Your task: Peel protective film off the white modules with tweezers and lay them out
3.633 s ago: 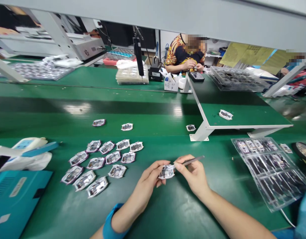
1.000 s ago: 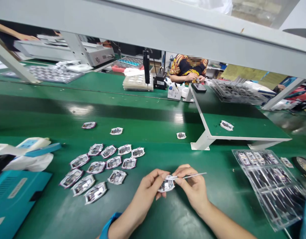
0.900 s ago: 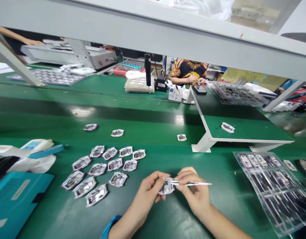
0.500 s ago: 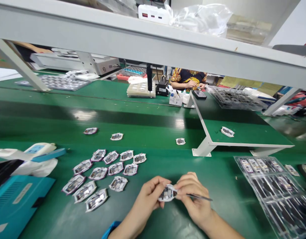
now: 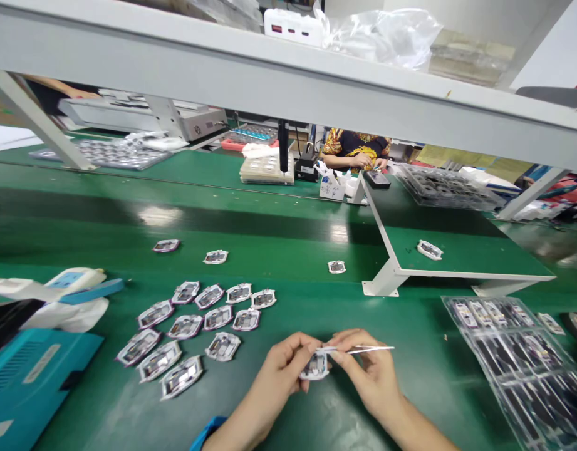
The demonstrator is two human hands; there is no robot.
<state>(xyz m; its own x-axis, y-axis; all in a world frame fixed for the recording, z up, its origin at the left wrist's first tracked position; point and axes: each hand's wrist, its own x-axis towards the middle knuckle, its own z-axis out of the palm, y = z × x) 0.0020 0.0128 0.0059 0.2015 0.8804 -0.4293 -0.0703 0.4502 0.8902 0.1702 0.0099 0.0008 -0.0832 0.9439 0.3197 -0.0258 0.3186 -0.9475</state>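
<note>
Fingers [image 5: 297,348] hide part of the small piece [image 5: 315,367], and the clear tray [image 5: 518,369] runs off the picture's edge.

Electronics assembly workshop, green workbenches [image 5: 269,232], clear plastic parts trays [image 5: 509,357], a co-worker [image 5: 356,144] opposite

No legible wording. Pale label strip [image 5: 41,364] on teal instrument case [image 5: 29,388], marks on small white box [image 5: 332,188], and dark markings on hand-held white-edged component [image 5: 314,366]: all too small or blurred to read.
</note>
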